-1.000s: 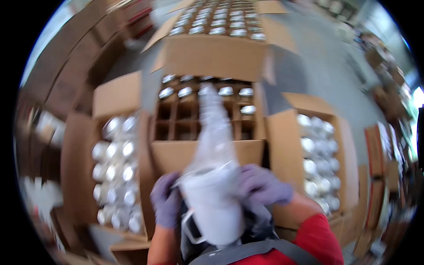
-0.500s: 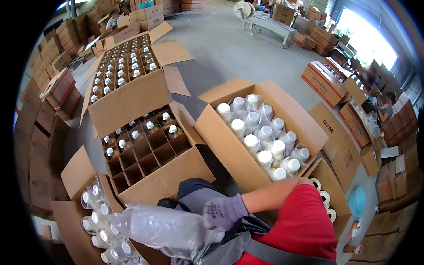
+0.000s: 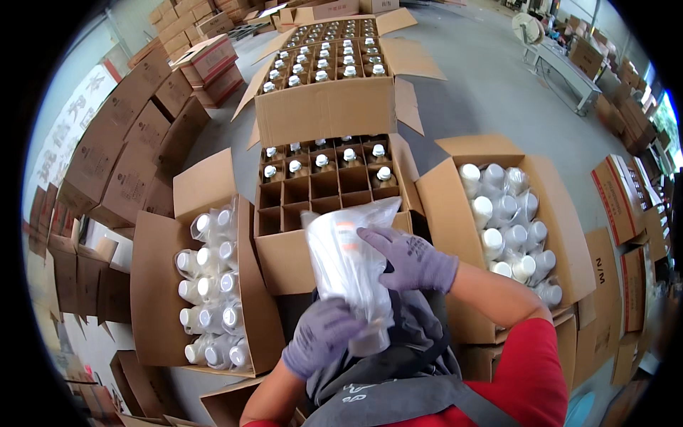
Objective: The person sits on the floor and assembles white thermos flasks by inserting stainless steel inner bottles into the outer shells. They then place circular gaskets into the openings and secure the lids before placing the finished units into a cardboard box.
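Observation:
A white bottle in a clear plastic bag is tilted in front of my body, with small orange marks near its upper end. My left hand, in a grey-purple knit glove, grips its lower part. Around the upper right side of the bag, the gloved right hand is closed, its forefinger reaching across the plastic. Just beyond is a divided carton with white-capped bottles in its far cells; the near cells in view hold no bottles.
Open cartons of bagged white bottles stand on the left and right. Behind the divided carton, a larger carton holds rows of capped bottles. Stacked boxes line the left side. A white table stands far right.
The view has swung left. The bagged bottle has come from the lower left to a raised tilt before me. My left hand, mostly hidden before, now shows on it, and both hands hold it.

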The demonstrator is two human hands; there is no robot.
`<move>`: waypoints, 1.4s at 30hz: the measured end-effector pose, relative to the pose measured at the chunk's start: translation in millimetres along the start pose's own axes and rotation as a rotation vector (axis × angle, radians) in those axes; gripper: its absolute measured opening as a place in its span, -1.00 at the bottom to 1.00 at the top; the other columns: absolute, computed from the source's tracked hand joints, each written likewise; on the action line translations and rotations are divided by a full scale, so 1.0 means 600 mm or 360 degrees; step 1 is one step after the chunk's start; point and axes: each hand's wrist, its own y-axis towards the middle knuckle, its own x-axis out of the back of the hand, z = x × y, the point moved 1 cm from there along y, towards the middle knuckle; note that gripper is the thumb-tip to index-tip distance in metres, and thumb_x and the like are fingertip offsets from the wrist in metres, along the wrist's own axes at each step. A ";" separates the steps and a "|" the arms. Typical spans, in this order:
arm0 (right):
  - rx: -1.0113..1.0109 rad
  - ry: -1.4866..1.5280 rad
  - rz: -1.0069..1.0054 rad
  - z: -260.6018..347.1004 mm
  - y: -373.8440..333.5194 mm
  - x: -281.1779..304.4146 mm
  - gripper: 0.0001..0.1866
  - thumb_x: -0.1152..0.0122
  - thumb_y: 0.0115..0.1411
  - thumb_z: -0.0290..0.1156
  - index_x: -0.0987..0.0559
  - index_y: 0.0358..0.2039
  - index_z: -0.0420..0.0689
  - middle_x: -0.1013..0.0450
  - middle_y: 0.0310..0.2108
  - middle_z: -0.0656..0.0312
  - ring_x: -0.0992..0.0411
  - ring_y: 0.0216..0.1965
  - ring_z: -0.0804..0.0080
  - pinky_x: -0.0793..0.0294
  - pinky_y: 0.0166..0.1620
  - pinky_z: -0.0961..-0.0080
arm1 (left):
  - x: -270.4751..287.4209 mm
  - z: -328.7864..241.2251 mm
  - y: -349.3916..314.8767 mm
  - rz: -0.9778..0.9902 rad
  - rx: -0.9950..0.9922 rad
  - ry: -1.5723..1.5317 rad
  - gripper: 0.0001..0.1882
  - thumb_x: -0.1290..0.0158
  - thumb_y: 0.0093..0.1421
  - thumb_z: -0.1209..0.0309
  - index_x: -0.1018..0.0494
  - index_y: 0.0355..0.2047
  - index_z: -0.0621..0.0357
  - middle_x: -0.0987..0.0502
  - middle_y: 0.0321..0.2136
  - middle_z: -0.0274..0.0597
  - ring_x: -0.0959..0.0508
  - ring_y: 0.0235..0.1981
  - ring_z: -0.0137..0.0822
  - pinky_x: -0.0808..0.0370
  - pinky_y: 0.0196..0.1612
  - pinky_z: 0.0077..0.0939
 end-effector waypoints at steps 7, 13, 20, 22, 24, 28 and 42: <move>0.0664 -0.0766 0.0305 0.076 -0.010 -0.020 -0.61 -0.25 -0.21 -0.17 -0.58 -0.27 0.08 -0.50 -0.20 0.20 -0.42 -0.01 0.21 -0.33 0.07 0.17 | 0.012 -0.083 -0.048 -0.0045 -0.0177 0.0309 -0.83 -0.25 -0.10 0.39 -0.58 -0.43 -0.04 -0.52 -0.50 -0.36 -0.57 -0.49 -0.30 -0.57 -0.34 -0.33; 0.0452 0.0153 -0.0076 -0.016 -0.085 0.039 -0.78 -0.27 -0.30 -0.33 -0.56 -0.53 -0.06 -0.45 -0.47 0.18 -0.44 -0.26 0.13 -0.39 -0.13 0.23 | 0.052 -0.072 0.064 -0.0302 -0.0429 -0.0057 -0.74 -0.01 0.17 0.35 -0.49 -0.22 0.28 -0.57 -0.26 -0.03 -0.59 -0.26 -0.20 -0.56 -0.17 -0.26; -0.0514 0.1026 -0.1304 -0.199 -0.386 0.091 -0.59 -0.44 -0.19 -0.33 -0.61 -0.26 -0.17 -0.52 -0.25 0.13 -0.48 -0.15 0.18 -0.43 -0.01 0.31 | -0.100 0.041 0.272 -0.0728 0.0837 -0.0771 -0.78 -0.09 0.05 0.54 -0.54 -0.25 0.21 -0.58 -0.30 -0.15 -0.57 -0.24 -0.27 -0.48 -0.04 -0.35; -0.0856 0.1757 -0.1975 -0.225 -0.504 0.056 -0.54 -0.39 -0.04 -0.34 -0.55 -0.10 -0.19 -0.51 -0.11 0.15 -0.46 -0.05 0.31 -0.42 0.06 0.37 | -0.200 0.097 0.427 0.0041 0.0441 -0.0521 -0.72 -0.18 0.01 0.50 -0.55 -0.21 0.18 -0.58 -0.29 -0.10 -0.58 -0.22 -0.14 -0.50 -0.10 -0.36; -0.0870 0.1856 -0.2565 -0.221 -0.571 0.071 -0.48 -0.29 0.12 -0.25 -0.45 0.06 -0.20 -0.46 -0.02 0.12 -0.45 -0.01 0.24 -0.41 0.13 0.30 | -0.356 0.140 0.570 0.0458 0.0215 -0.0523 -0.71 -0.15 0.12 0.48 -0.51 -0.12 0.24 -0.56 -0.16 -0.01 -0.55 -0.09 -0.09 -0.46 -0.02 -0.37; -0.1293 0.1717 -0.3207 -0.250 -0.671 0.034 -0.46 -0.24 0.19 -0.21 -0.40 0.13 -0.20 -0.44 0.02 0.11 -0.44 0.01 0.20 -0.41 0.17 0.27 | -0.711 0.263 0.827 0.0719 -0.0298 -0.0312 -0.62 -0.10 0.18 0.30 -0.44 -0.01 0.15 -0.48 -0.04 -0.03 -0.45 0.04 0.00 -0.39 0.11 -0.23; -0.2462 0.1231 -0.3220 -0.392 -0.787 -0.077 -0.49 -0.25 0.18 -0.22 -0.44 0.09 -0.19 -0.46 -0.01 0.09 -0.45 0.00 0.17 -0.41 0.15 0.26 | -1.268 0.246 1.071 0.2154 0.0018 0.1928 -0.49 -0.17 0.13 0.03 -0.52 0.08 -0.16 -0.52 0.06 -0.35 -0.54 0.04 -0.10 -0.44 -0.06 0.21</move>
